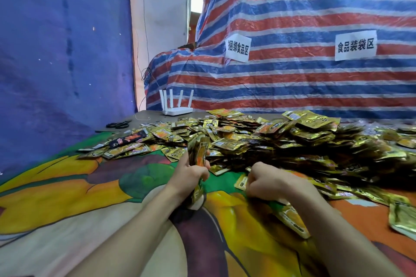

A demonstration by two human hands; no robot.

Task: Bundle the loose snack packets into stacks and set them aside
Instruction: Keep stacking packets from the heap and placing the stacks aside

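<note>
Left hand (191, 174) grips packet stack (198, 153); right hand (264, 183) curls, perhaps pinching packet (241, 183).

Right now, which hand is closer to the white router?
Left. The left hand, holding packets, is almost straight in front of the router; the right hand is farther to the right.

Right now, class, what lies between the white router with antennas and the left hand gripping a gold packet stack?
A spread of loose gold foil snack packets fills that stretch, as the head view shows.
</note>
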